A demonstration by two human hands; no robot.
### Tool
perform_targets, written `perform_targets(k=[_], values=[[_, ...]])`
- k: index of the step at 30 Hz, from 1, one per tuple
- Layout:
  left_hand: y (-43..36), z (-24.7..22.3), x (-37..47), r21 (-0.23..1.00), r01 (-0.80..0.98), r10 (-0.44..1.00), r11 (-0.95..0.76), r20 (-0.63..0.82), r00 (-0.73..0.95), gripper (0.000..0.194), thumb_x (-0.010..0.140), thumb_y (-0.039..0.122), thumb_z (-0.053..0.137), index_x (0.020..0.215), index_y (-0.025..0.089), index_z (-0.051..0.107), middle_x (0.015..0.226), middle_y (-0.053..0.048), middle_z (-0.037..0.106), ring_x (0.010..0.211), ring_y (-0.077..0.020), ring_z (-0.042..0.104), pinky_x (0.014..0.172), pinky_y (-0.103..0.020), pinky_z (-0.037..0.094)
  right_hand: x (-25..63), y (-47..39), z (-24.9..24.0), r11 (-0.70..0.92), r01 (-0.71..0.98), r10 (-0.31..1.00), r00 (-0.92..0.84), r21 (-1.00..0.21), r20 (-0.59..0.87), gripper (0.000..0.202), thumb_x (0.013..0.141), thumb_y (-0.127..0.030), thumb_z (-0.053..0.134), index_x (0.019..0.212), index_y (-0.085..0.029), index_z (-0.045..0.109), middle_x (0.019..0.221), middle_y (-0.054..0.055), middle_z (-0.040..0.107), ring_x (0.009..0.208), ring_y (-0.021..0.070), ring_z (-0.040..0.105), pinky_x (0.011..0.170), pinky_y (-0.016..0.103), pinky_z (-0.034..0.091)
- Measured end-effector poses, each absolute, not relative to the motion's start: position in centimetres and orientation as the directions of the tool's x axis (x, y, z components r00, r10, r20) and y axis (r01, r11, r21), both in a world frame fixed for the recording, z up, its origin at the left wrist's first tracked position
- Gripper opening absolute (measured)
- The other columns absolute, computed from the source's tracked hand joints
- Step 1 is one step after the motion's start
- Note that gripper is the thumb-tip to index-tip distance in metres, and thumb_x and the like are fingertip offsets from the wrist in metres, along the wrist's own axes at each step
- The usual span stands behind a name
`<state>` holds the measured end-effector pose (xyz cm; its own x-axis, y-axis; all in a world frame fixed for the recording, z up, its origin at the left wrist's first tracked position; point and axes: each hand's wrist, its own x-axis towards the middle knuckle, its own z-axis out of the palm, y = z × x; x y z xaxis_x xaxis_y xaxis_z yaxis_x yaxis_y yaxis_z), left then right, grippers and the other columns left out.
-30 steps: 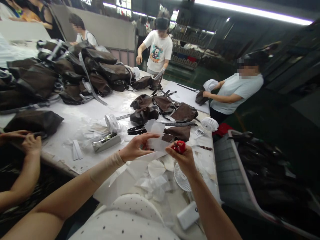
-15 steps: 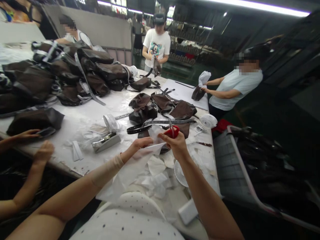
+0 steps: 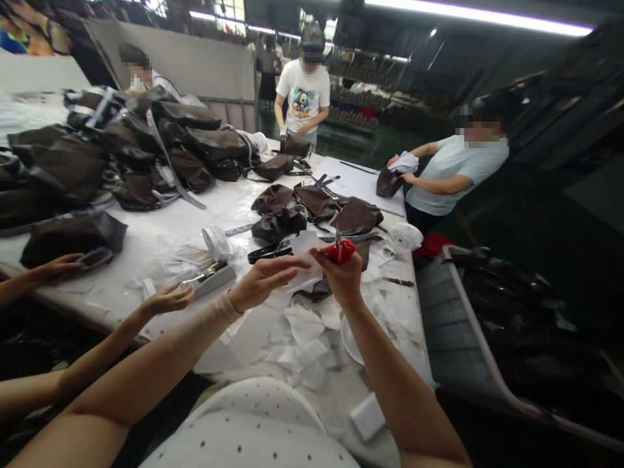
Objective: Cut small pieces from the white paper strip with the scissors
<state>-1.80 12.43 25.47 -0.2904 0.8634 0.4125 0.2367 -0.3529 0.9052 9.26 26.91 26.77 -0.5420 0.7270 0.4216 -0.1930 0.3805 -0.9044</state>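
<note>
My right hand (image 3: 345,276) is closed around red-handled scissors (image 3: 342,251), whose metal blades point up and away. The same hand pinches a thin white sheet (image 3: 306,246) between thumb and finger. Reaching in from the left, my left hand (image 3: 266,281) has its fingers stretched out flat, the tips beside or against the sheet; its thumb is apart from them. Just beyond my hands lie several dark brown bags (image 3: 277,223) and black straps (image 3: 266,252), partly covered by the sheet and hands.
A tape dispenser (image 3: 212,281) stands left of my hands, with a co-worker's hand (image 3: 170,299) at it. White fans (image 3: 405,238) and crumpled paper (image 3: 312,361) lie about. A big bag pile (image 3: 160,140) fills the back left. A grey bin (image 3: 453,344) stands right; two people work across the table.
My left fingers have straightened out and the white sheet has shifted up between my hands. The co-worker's hand at left has moved right to the tape dispenser.
</note>
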Motion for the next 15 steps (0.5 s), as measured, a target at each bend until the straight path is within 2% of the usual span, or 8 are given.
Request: perform_targets(k=[2,4,5,7,9,10,12,15], values=[[13.0,25.4,-2.2,0.899,0.264,0.860,-0.350,0.420,-0.290,0.031,0.090,0.035,0.056,0.107,0.014,0.070,0.111,-0.011,0.070,0.106,-0.0242,0.063,0.097,-0.038,0.049,9.1,27.1,26.8,0.342,-0.192,0.725,-0.568,-0.920,0.388,0.034,0.061,-0.048,0.079,0.064,-0.019,0.062,0.053,-0.004,0.047,0.050,0.0105,0.040,0.049,0.027,0.037],[13.6,25.5,-2.9,0.841,0.395,0.820,-0.370,0.496,-0.287,0.031,0.088,0.034,0.059,0.110,0.014,0.069,0.113,-0.012,0.070,0.106,-0.0239,0.064,0.094,-0.037,0.051,8.8,27.4,26.7,0.260,-0.205,0.745,-0.580,-0.944,0.331,0.037,0.060,-0.051,0.079,0.068,-0.019,0.062,0.053,-0.004,0.047,0.046,0.0085,0.035,0.044,0.026,0.031],[13.9,25.7,-3.5,0.774,0.512,0.784,-0.373,0.558,-0.272,0.032,0.087,0.032,0.061,0.113,0.015,0.068,0.115,-0.012,0.069,0.108,-0.0240,0.064,0.094,-0.037,0.051,8.7,27.6,26.6,0.212,-0.221,0.761,-0.574,-0.952,0.302,0.039,0.061,-0.052,0.078,0.072,-0.018,0.063,0.055,-0.004,0.050,0.044,0.0075,0.032,0.042,0.025,0.027],[14.4,26.8,-4.9,0.547,0.763,0.691,-0.345,0.698,-0.189,0.034,0.086,0.028,0.062,0.118,0.017,0.066,0.118,-0.011,0.067,0.108,-0.0228,0.063,0.094,-0.036,0.051,8.4,27.7,26.4,0.121,-0.271,0.788,-0.559,-0.955,0.258,0.039,0.066,-0.052,0.076,0.079,-0.017,0.065,0.059,-0.002,0.053,0.043,0.0058,0.026,0.040,0.025,0.022],[14.9,29.2,-6.6,0.303,0.911,0.598,-0.279,0.797,-0.082,0.034,0.088,0.024,0.059,0.121,0.019,0.064,0.116,-0.010,0.068,0.104,-0.0203,0.064,0.093,-0.034,0.051,8.1,27.6,26.2,0.062,-0.320,0.799,-0.552,-0.945,0.239,0.038,0.071,-0.052,0.072,0.081,-0.016,0.065,0.058,-0.002,0.052,0.042,0.0051,0.022,0.039,0.025,0.018],[15.1,30.8,-7.4,0.221,0.943,0.559,-0.247,0.828,-0.048,0.034,0.088,0.024,0.058,0.121,0.019,0.064,0.115,-0.010,0.068,0.103,-0.0195,0.065,0.093,-0.033,0.051,7.9,27.5,26.3,0.057,-0.336,0.799,-0.549,-0.940,0.245,0.038,0.073,-0.052,0.071,0.080,-0.015,0.065,0.057,-0.002,0.051,0.042,0.0051,0.021,0.039,0.026,0.017],[15.5,34.6,-8.6,0.126,0.974,0.511,-0.188,0.859,-0.012,0.036,0.089,0.025,0.057,0.124,0.018,0.062,0.117,-0.010,0.067,0.104,-0.0198,0.064,0.094,-0.033,0.050,7.6,27.2,26.8,0.097,-0.363,0.792,-0.536,-0.927,0.293,0.037,0.074,-0.053,0.069,0.077,-0.016,0.064,0.059,-0.002,0.053,0.042,0.0051,0.022,0.040,0.026,0.017],[16.5,40.4,-9.2,0.032,0.994,0.557,-0.106,0.830,0.032,0.038,0.089,0.025,0.056,0.126,0.016,0.060,0.121,-0.010,0.064,0.109,-0.0248,0.062,0.097,-0.039,0.049,6.5,27.0,28.6,0.199,-0.411,0.775,-0.489,-0.890,0.400,0.037,0.072,-0.054,0.070,0.072,-0.018,0.060,0.073,0.001,0.061,0.042,0.0050,0.028,0.040,0.027,0.021]])
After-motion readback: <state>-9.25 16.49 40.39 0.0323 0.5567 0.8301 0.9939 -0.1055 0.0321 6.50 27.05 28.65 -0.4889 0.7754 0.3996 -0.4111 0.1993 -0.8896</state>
